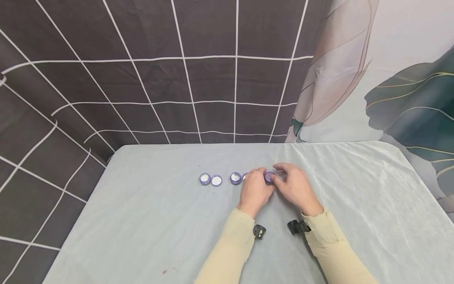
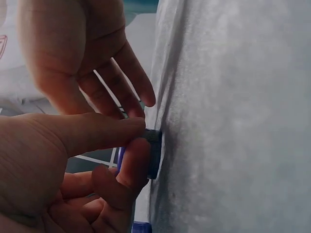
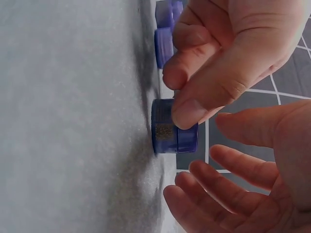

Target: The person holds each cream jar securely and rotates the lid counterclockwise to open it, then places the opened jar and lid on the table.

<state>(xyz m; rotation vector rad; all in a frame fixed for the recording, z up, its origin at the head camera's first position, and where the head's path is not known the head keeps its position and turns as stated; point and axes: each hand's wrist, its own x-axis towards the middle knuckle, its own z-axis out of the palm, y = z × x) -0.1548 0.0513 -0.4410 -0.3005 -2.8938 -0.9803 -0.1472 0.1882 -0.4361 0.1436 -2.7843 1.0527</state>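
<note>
A small purple lidded jar (image 1: 269, 178) stands on the cloth-covered table. My left hand (image 1: 256, 190) pinches it, the thumb (image 3: 189, 114) on its side near the lid seam. A square code label shows on the jar's wall in the right wrist view. Just right of the jar, my right hand (image 1: 295, 186) has its fingers spread and relaxed; a gap separates those fingers from the jar (image 3: 164, 138) in the right wrist view. To the left stands an uncovered purple jar (image 1: 235, 178) with pale contents, and beside it a round lid (image 1: 244, 177) mostly hidden behind my left hand.
Farther left, another uncovered jar (image 1: 204, 179) sits next to a purple-rimmed lid (image 1: 216, 180) showing its white inside. A pale grey cloth (image 1: 149, 213) covers the table. Behind it hang a dark grid-patterned curtain (image 1: 209, 83) and a leaf-patterned one (image 1: 340, 98).
</note>
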